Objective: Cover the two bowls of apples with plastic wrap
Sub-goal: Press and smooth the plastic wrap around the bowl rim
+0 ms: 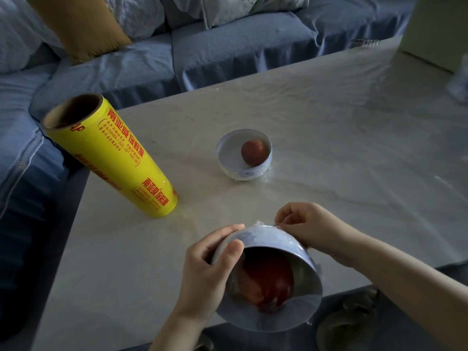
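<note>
A white bowl [278, 245] is tipped toward me above the table's near edge, its mouth facing the camera, with a red apple [268, 282] inside under plastic wrap. My left hand [205, 272] grips the bowl's left rim, thumb across the wrap. My right hand [311, 226] pinches the wrap against the bowl's underside. A second white bowl [243, 171] with a small red apple [253, 152] stands upright mid-table; film appears to cover its top. A yellow roll of plastic wrap [111, 158] stands on end to the left.
The pale marble table [329, 138] runs to a blue sofa [228, 54] with cushions behind it. A pale box [435, 29] sits at the far right corner beside crumpled clear plastic [458, 84]. Slippers [349, 323] lie on the floor below the near edge.
</note>
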`<state>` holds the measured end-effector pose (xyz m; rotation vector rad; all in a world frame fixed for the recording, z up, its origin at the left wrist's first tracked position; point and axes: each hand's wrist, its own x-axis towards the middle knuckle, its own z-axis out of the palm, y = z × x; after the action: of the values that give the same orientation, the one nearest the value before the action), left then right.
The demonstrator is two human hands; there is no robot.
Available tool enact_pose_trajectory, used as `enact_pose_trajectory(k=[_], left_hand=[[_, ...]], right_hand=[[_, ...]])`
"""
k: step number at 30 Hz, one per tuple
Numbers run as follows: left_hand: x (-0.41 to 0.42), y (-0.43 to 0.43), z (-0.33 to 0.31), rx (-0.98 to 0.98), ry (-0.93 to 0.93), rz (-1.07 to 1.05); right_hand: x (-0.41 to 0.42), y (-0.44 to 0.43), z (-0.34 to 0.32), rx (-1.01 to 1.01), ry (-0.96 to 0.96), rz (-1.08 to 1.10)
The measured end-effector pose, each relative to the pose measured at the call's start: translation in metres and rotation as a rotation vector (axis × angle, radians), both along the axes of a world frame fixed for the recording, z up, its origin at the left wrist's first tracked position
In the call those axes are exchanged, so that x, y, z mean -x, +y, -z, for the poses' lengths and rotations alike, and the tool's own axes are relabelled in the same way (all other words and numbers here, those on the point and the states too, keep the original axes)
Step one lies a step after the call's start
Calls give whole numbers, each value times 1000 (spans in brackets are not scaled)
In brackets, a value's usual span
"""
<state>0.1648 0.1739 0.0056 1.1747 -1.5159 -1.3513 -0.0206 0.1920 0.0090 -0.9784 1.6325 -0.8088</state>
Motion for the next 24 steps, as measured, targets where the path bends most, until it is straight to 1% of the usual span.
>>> enact_pose_trajectory(k=[2,3,4,5,6,8,9,11,14,18,21,22,23,24], left_hand=[[-1,-2,0,-1,7,-9],[-1,-3,1,1,9,-17],[-1,-4,1,3,8,-24],[-1,-5,1,7,0,-29],[-2,-6,1,12,-12,-31],[-1,-7,1,22,-36,-26],[-1,-7,1,25,-44,-28],[0,-7,0,25,-41,-42],[1,-7,-1,21,-30,-63],[0,-7,0,28,-60,-39],[-3,-6,3,21,-39,-48],[-4,-6,4,28,-26,-60],[-5,-8,4,33,-10,-77],[-5,-9,4,31,-1,-96]], right_hand=[[5,1,2,162,146,77],[7,3,-2,281,177,133],[9,6,-8,408,165,154],[9,10,-14,531,137,120],[7,14,-21,631,123,35],[1,21,-26,714,170,-162],[-2,23,-25,711,212,-247],[-8,23,-19,659,274,-292],[-14,18,-14,551,257,-289],[-11,12,-8,372,99,-312],[-2,13,-3,238,152,-401],[1,15,-1,216,178,-394],[4,17,0,239,189,-361],[6,18,2,305,180,-300]])
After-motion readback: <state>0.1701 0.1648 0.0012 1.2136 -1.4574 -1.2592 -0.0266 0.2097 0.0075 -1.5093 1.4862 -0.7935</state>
